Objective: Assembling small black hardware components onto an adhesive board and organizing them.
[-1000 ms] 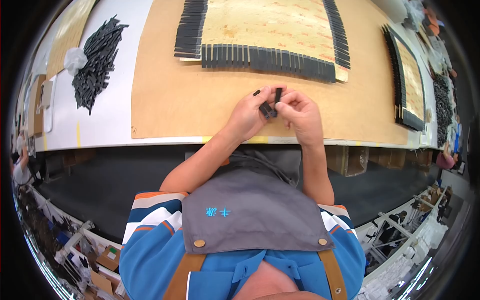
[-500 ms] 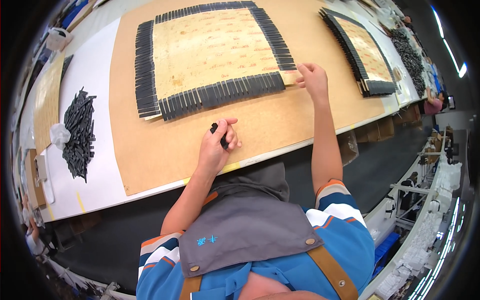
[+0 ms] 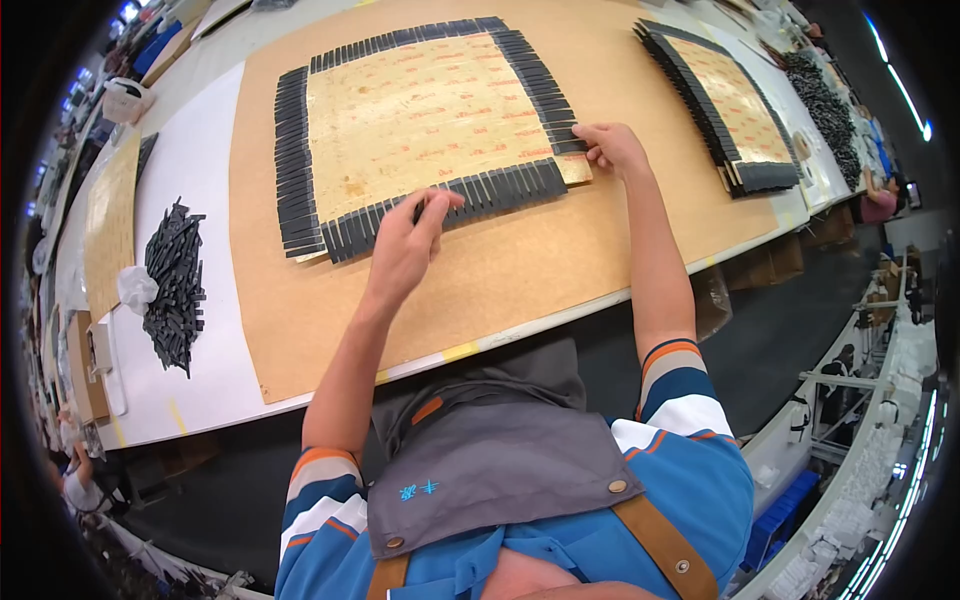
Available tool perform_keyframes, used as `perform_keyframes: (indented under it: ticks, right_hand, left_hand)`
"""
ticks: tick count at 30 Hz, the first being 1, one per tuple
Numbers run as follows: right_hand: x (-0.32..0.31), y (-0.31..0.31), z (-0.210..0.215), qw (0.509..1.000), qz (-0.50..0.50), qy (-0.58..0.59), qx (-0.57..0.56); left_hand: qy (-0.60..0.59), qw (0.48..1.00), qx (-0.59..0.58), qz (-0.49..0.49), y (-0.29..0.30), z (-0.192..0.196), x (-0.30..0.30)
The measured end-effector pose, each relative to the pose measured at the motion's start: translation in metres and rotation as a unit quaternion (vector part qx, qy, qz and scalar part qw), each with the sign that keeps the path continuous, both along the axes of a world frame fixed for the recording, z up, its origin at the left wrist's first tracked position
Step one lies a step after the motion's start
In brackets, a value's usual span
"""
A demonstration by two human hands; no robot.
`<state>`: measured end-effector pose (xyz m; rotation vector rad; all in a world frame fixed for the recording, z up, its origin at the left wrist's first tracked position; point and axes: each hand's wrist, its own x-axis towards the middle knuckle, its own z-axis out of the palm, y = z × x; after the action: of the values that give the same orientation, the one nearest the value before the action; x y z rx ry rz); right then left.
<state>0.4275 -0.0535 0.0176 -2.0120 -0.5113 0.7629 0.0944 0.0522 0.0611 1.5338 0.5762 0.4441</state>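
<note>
A pale yellow board with faint red print lies flat, its edges lined with short black strips side by side. A bare yellow patch shows at its near right corner. My right hand is at the right edge just above that corner, thumb and forefinger pinched on the end of a black strip. Over the near edge, my left hand is closed with its fingers bent. A bit of black strip shows between them; the rest is hidden in the palm.
Brown sheeting covers the table under the board. To the left lie a heap of black strips, a crumpled white wad and another yellow board. Stacked strip-edged boards stand at the right, with another black heap beyond.
My left hand has moved up from the sheeting to the board's near edge and turned palm down. My right hand has shifted slightly left onto the strips at the right edge.
</note>
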Motion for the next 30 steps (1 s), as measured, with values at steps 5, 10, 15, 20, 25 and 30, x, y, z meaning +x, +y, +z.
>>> perform_keyframes:
  ticks: [5, 10, 15, 20, 25, 30]
  right_hand:
    - [-0.004, 0.001, -0.002, 0.998, 0.013, 0.058, 0.021]
    - [-0.007, -0.002, -0.005, 0.993, -0.019, 0.089, 0.081]
    - [-0.004, 0.003, -0.013, 0.985, -0.066, 0.091, 0.130]
    - [-0.005, 0.009, -0.012, 0.987, -0.065, 0.076, 0.123]
    - [-0.005, 0.013, -0.010, 0.992, -0.060, 0.077, 0.085]
    - [0.015, -0.006, -0.023, 0.979, -0.075, 0.127, 0.140]
  left_hand:
    - [0.031, 0.960, 0.276, 0.023, 0.057, -0.010, 0.062]
    - [0.153, 0.935, 0.320, 0.007, 0.075, -0.025, 0.100]
    - [0.218, 0.889, 0.403, -0.012, 0.077, -0.035, 0.112]
    - [0.244, 0.862, 0.443, -0.035, 0.074, -0.035, 0.114]
    - [0.276, 0.846, 0.453, -0.059, 0.074, -0.035, 0.113]
    - [0.254, 0.843, 0.471, -0.058, 0.068, -0.035, 0.117]
